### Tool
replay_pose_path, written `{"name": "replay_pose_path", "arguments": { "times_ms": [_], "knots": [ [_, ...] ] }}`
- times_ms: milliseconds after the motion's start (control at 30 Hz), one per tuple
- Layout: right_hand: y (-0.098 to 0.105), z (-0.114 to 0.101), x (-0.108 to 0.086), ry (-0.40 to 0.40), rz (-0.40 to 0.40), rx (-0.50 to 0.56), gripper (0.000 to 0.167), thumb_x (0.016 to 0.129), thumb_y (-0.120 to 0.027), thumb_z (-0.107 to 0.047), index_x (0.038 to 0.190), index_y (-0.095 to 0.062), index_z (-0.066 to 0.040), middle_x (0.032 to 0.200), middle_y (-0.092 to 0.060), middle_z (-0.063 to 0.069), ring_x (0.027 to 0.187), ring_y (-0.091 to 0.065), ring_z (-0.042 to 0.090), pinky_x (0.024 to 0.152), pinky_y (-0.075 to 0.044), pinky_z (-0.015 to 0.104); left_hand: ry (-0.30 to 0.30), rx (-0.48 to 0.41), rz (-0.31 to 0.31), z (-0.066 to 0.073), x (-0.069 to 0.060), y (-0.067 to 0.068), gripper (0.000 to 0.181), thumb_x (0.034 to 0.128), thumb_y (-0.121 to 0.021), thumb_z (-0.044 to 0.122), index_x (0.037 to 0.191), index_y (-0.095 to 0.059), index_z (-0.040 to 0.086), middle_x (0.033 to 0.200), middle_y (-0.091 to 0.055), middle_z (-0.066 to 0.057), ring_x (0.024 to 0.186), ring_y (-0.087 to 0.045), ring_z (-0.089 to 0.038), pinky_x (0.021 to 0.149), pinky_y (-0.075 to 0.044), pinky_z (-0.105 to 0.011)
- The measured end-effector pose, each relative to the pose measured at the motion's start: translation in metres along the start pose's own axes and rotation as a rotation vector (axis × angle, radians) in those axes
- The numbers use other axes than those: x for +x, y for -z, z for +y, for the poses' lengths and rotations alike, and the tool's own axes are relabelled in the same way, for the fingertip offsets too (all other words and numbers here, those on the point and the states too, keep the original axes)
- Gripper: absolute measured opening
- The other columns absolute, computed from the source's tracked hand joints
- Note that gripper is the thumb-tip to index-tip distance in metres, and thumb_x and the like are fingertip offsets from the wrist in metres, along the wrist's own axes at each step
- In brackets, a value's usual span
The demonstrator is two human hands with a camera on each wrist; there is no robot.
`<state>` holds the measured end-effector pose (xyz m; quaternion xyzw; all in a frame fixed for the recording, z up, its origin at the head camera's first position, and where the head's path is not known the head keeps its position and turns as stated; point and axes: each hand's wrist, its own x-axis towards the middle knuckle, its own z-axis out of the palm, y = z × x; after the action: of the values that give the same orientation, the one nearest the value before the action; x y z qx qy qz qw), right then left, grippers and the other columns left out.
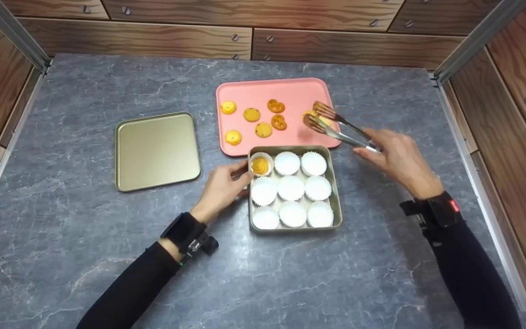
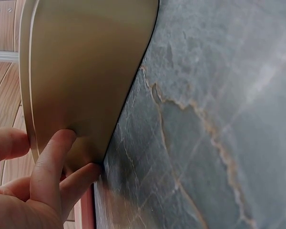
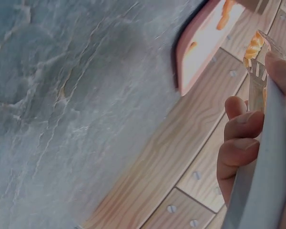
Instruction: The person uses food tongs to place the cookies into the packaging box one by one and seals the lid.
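The left hand (image 1: 226, 185) holds the left side of a square tin (image 1: 337, 192) near its back corner. In the left wrist view, fingers (image 2: 52, 164) lie against the tin's outer wall (image 2: 86, 62), the thumb at its rim. Several white paper cups (image 1: 291, 188) fill the tin; the back left one holds a swirled yellow piece (image 1: 260, 166). The right hand (image 1: 397, 157) grips metal tongs (image 1: 343, 132), their tips spread over yellow pieces (image 1: 325, 119) at the tray's right side. In the right wrist view an orange-yellow piece (image 3: 253, 49) shows by the tong tips; contact is unclear.
A pink tray (image 1: 267, 91) behind the tin carries flower-shaped yellow pieces (image 1: 228, 107), round cookies (image 1: 251, 114) and pretzels (image 1: 276, 106). Left of them lies a gold square lid (image 1: 157, 153). Wood-patterned walls (image 1: 176, 39) border the marbled table's back and sides.
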<state>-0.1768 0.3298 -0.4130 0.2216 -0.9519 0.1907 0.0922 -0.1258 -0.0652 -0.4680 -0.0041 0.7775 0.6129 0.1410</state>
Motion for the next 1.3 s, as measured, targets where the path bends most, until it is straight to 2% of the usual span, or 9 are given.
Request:
{"name": "replay_pose_path", "arguments": {
  "times_ms": [167, 367, 500, 700, 800, 933, 1033, 1267, 1300],
  "knots": [
    [0.004, -0.009, -0.009, 0.058, 0.039, -0.001, 0.050, 0.090, -0.082, -0.025, 0.134, -0.068, -0.004, 0.091, -0.071, 0.016, 0.069, -0.062, 0.027, 0.056, -0.054, 0.042, -0.008, 0.009, 0.001, -0.001, 0.000, 0.000, 0.054, 0.0981, -0.069, 0.019, 0.147, -0.054, 0.002, 0.141, -0.063, -0.018, 0.073, -0.072, -0.021, 0.066, -0.065, -0.031],
    [0.008, -0.021, -0.019, 0.073, 0.016, 0.030, 0.050, 0.090, -0.082, -0.025, 0.135, -0.068, -0.008, 0.097, -0.073, 0.015, 0.073, -0.066, 0.026, 0.057, -0.058, 0.044, 0.004, -0.009, -0.001, 0.000, 0.000, 0.001, 0.053, 0.0988, -0.068, 0.017, 0.147, -0.053, 0.001, 0.138, -0.064, -0.020, 0.082, -0.076, -0.023, 0.070, -0.066, -0.032],
    [0.008, -0.028, -0.026, 0.095, 0.005, 0.035, 0.050, 0.089, -0.083, -0.024, 0.134, -0.069, -0.009, 0.097, -0.074, 0.013, 0.074, -0.067, 0.023, 0.058, -0.059, 0.042, 0.013, -0.012, -0.001, 0.000, 0.001, 0.000, 0.053, 0.0987, -0.069, 0.017, 0.147, -0.053, 0.001, 0.139, -0.063, -0.020, 0.085, -0.076, -0.022, 0.072, -0.066, -0.030],
    [0.006, -0.037, -0.035, 0.115, -0.017, 0.032, 0.053, 0.087, -0.085, -0.023, 0.135, -0.068, -0.010, 0.092, -0.072, 0.009, 0.067, -0.060, 0.015, 0.054, -0.055, 0.032, 0.003, -0.017, 0.003, 0.000, 0.001, 0.000, 0.053, 0.0979, -0.069, 0.016, 0.146, -0.054, 0.000, 0.142, -0.061, -0.020, 0.088, -0.075, -0.021, 0.075, -0.066, -0.028],
    [0.003, -0.041, -0.039, 0.123, -0.034, 0.040, 0.054, 0.086, -0.085, -0.024, 0.136, -0.068, -0.011, 0.092, -0.073, 0.007, 0.067, -0.061, 0.013, 0.054, -0.056, 0.030, 0.000, -0.007, 0.003, -0.001, 0.000, 0.000, 0.053, 0.0979, -0.069, 0.016, 0.146, -0.055, 0.001, 0.140, -0.063, -0.019, 0.081, -0.073, -0.022, 0.073, -0.066, -0.031],
    [0.000, -0.047, -0.044, 0.125, -0.060, 0.021, 0.054, 0.087, -0.085, -0.026, 0.137, -0.068, -0.013, 0.091, -0.072, 0.004, 0.066, -0.060, 0.011, 0.053, -0.054, 0.028, 0.016, 0.005, 0.000, -0.002, -0.001, 0.001, 0.053, 0.0981, -0.069, 0.018, 0.147, -0.055, 0.005, 0.135, -0.067, -0.015, 0.066, -0.067, -0.025, 0.064, -0.065, -0.036],
    [-0.002, -0.050, -0.046, 0.122, -0.068, -0.015, 0.055, 0.087, -0.085, -0.028, 0.137, -0.068, -0.013, 0.090, -0.071, 0.004, 0.065, -0.059, 0.011, 0.053, -0.054, 0.028, 0.013, 0.002, -0.003, -0.002, 0.000, 0.001, 0.053, 0.0980, -0.069, 0.018, 0.147, -0.055, 0.005, 0.134, -0.068, -0.014, 0.064, -0.065, -0.025, 0.063, -0.064, -0.038],
    [-0.003, -0.055, -0.047, 0.175, -0.058, -0.090, 0.057, 0.087, -0.084, -0.031, 0.137, -0.067, -0.011, 0.094, -0.072, 0.006, 0.065, -0.065, 0.016, 0.052, -0.059, 0.033, -0.027, -0.035, -0.004, -0.002, 0.001, 0.000, 0.052, 0.0981, -0.068, 0.016, 0.146, -0.055, 0.001, 0.141, -0.062, -0.019, 0.087, -0.075, -0.023, 0.075, -0.066, -0.030],
    [-0.004, -0.055, -0.047, 0.181, -0.057, -0.098, 0.057, 0.087, -0.084, -0.031, 0.137, -0.067, -0.011, 0.095, -0.072, 0.007, 0.064, -0.065, 0.017, 0.051, -0.059, 0.032, -0.026, -0.036, -0.005, -0.001, 0.000, 0.000, 0.052, 0.0980, -0.068, 0.015, 0.146, -0.054, 0.001, 0.141, -0.062, -0.020, 0.086, -0.075, -0.023, 0.074, -0.066, -0.030]
  ]
}}
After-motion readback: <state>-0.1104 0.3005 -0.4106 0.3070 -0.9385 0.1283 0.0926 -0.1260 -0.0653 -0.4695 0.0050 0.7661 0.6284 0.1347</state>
